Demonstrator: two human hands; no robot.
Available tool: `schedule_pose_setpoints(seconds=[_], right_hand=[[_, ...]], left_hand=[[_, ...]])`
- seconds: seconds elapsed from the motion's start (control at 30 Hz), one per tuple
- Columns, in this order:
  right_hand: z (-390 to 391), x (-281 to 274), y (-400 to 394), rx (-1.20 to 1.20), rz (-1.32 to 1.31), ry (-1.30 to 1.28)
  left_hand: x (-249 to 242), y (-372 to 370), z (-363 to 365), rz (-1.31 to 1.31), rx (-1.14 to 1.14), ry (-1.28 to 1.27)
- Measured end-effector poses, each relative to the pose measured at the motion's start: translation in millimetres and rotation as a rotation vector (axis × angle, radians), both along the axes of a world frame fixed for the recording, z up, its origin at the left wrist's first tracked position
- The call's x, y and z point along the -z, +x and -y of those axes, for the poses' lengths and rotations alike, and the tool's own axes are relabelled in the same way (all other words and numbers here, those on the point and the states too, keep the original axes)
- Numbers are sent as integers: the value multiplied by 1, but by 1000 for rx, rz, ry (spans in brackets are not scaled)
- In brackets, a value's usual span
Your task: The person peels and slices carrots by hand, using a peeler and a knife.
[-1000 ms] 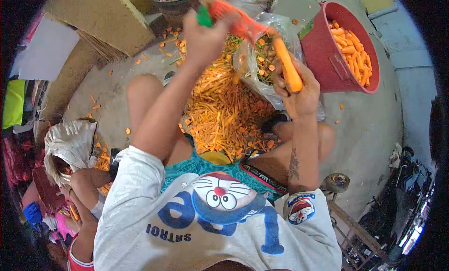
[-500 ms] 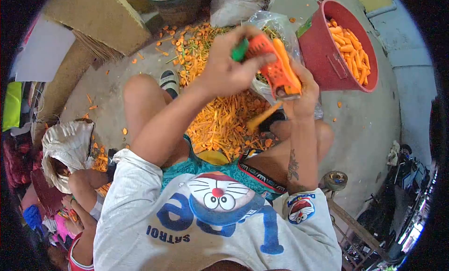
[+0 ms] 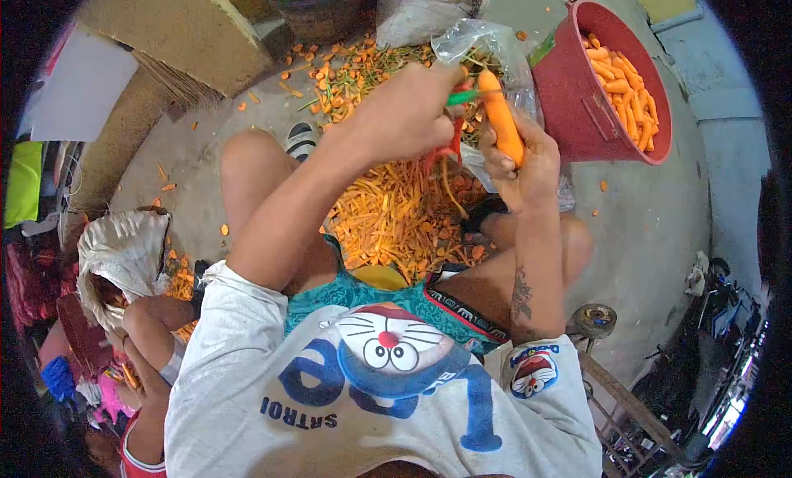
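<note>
My left hand (image 3: 412, 111) is closed around the green handle of a small knife (image 3: 464, 97), whose blade lies across the upper end of a carrot (image 3: 504, 130). A red peeler (image 3: 445, 148) shows below the same hand, partly hidden. In my right hand (image 3: 532, 160) the smooth orange carrot stands nearly upright, fingers wrapped round its lower part. Under both hands, a pile of orange peelings (image 3: 396, 218) spreads over the floor between my legs.
A red tub (image 3: 606, 107) of peeled carrots lies tilted at the right. Behind my hands are a clear plastic bag (image 3: 511, 61), a dark bucket (image 3: 326, 12) and a whitish sack (image 3: 425, 12). Another person's arm (image 3: 148, 375) shows at lower left, beside a white sack (image 3: 124, 251).
The red peeler has moved down off the carrot and turned. The green-handled knife now meets the carrot's upper end. My left hand has turned over, and my right hand holds the carrot more upright.
</note>
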State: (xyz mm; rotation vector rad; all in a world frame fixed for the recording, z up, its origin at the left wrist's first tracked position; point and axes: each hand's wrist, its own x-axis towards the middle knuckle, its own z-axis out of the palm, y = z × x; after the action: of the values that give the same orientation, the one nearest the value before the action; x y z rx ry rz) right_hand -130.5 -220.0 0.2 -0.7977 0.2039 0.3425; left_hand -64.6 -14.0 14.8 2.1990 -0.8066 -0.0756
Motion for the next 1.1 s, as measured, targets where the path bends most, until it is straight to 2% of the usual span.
schedule_pose_setpoints(seconds=[0.1, 0.17, 0.27, 0.37, 0.43, 0.47, 0.53, 0.57, 0.63, 0.67, 0.7, 0.77, 0.8, 0.83, 0.9, 0.93, 1.0, 1.03, 1.1], right_hand=[[-4, 15, 4, -13, -12, -2], [-8, 20, 5, 29, -52, -1], [-10, 13, 4, 105, -28, -111], [-13, 17, 0, 148, 67, -261], [-15, 25, 4, 225, 250, -647], [-11, 23, 3, 225, 254, -648], [-5, 12, -4, 239, 505, -804], [-3, 10, 0, 220, 516, -807], [-7, 2, 7, 335, 778, -836], [-14, 0, 7, 407, 637, -658], [-12, 0, 9, 422, 632, -656], [-4, 1, 18, 434, 198, -45], [17, 19, 24, 308, 213, 32], [24, 17, 23, 308, 214, 31], [27, 11, 18, 128, 270, -73], [19, 9, 15, 129, 270, -70], [-2, 9, 9, 472, 288, -773], [-3, 10, 7, 476, 282, -776], [-4, 13, 3, 442, 528, -1062]], left_hand=[[49, 31, 1, -124, 8, 138], [58, 38, 6, -113, 18, 194], [56, 41, 11, -103, 59, 182], [55, 43, 11, -165, 106, 277], [54, 47, 8, -213, 134, 337], [54, 47, 4, -210, 132, 336], [53, 42, -6, -220, 14, 380], [56, 42, -8, -222, -4, 370], [59, 45, -10, -186, -22, 303], [61, 46, -10, -181, -14, 312], [53, 43, -9, -123, -58, 257], [44, 34, -7, -69, -91, 196], [41, 31, -7, -28, -115, 148], [38, 28, -8, 14, -143, 101], [29, 18, -6, 13, -127, 32], [22, 13, -4, 9, -107, -41], [6, -1, 1, 18, -87, -55], [2, -4, 5, 28, -67, -73], [12, -5, 11, 70, -42, -106]])
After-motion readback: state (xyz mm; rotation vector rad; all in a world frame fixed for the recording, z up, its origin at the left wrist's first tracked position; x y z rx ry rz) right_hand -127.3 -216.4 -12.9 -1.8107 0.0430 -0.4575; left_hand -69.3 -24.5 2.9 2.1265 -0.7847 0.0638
